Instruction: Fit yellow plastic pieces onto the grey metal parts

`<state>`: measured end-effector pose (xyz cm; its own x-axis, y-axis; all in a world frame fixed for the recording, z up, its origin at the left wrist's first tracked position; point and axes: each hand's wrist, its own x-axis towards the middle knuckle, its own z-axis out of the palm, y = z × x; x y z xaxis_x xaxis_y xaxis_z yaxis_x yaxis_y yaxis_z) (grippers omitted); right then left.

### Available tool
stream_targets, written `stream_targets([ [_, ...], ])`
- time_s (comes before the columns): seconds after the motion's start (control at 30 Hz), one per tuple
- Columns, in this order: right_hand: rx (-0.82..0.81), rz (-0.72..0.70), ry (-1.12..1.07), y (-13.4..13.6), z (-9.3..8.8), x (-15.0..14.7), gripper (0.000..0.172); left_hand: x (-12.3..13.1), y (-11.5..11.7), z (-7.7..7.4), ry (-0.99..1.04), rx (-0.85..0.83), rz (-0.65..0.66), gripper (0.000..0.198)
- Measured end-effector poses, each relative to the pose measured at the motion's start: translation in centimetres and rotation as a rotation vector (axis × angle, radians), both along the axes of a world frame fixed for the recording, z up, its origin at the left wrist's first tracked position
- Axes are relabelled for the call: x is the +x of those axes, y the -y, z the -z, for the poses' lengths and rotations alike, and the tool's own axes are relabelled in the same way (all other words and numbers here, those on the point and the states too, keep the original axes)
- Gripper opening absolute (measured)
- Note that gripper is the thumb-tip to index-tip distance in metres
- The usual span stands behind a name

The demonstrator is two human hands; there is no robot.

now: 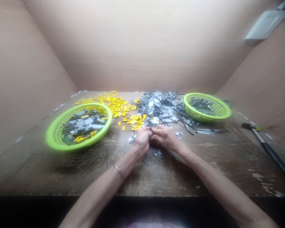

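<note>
While grey metal pieces (156,109) and yellow frames (116,106) lie heaped beside the part-filled green baskets (54,139), we see the left hand (142,141) and right hand (166,136) with fingers (156,130) drawn narrow together, anything held hidden.

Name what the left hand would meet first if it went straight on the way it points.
Most likely the yellow plastic frames just ahead of the fingertips of the left hand, though depth is hard to judge from this view.

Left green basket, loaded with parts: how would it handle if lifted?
The lime-green plastic basket looks thin-walled and perforated, so probably flexes when lifted. Its shallow sides suggest the grey parts could slide out if tipped.
</note>
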<state>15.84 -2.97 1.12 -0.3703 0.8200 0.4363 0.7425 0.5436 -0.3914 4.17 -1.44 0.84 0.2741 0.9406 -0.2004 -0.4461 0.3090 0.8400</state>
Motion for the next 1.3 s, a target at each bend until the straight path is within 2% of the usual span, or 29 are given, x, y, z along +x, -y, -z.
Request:
stream_targets([
  [0.13,-0.015,0.032,0.03,0.1,0.2,-0.8,0.015,0.1,0.1,0.2,-0.022,-0.011,-0.058,0.012],
  [0.23,0.01,0.057,0.049,0.1,0.1,-1.1,0.014,0.0,-0.1,-0.2,-0.012,-0.038,-0.078,0.014],
  [0.37,0.016,0.043,-0.079,0.0,-1.3,-0.1,0.017,-0.9,-1.1,-1.1,-0.028,-0.044,-0.115,0.014],
  [0.43,-0.032,0.121,-0.151,0.0,-2.2,0.9,0.022,-1.5,-1.7,-1.3,-0.063,-0.053,-0.146,0.017],
  [0.57,-0.148,0.13,-0.027,0.0,-2.8,2.3,0.015,-2.4,-2.5,-1.2,-0.08,-0.08,-0.217,0.022],
  [0.7,-0.203,0.076,0.058,0.2,-2.4,2.1,0.012,-2.4,-2.5,-1.0,-0.062,-0.105,-0.185,0.024],
  [0.97,-0.172,0.005,0.085,0.0,-1.0,1.7,0.014,-2.3,-2.3,-0.8,-0.001,-0.124,-0.079,0.024],
  [1.13,-0.138,-0.087,0.217,0.4,0.4,0.6,0.016,-2.3,-2.3,-0.9,0.002,-0.136,-0.136,0.023],
  [1.3,-0.071,-0.089,0.353,0.6,1.0,-0.1,0.016,-2.3,-2.3,-1.0,0.009,-0.156,-0.153,0.024],
])
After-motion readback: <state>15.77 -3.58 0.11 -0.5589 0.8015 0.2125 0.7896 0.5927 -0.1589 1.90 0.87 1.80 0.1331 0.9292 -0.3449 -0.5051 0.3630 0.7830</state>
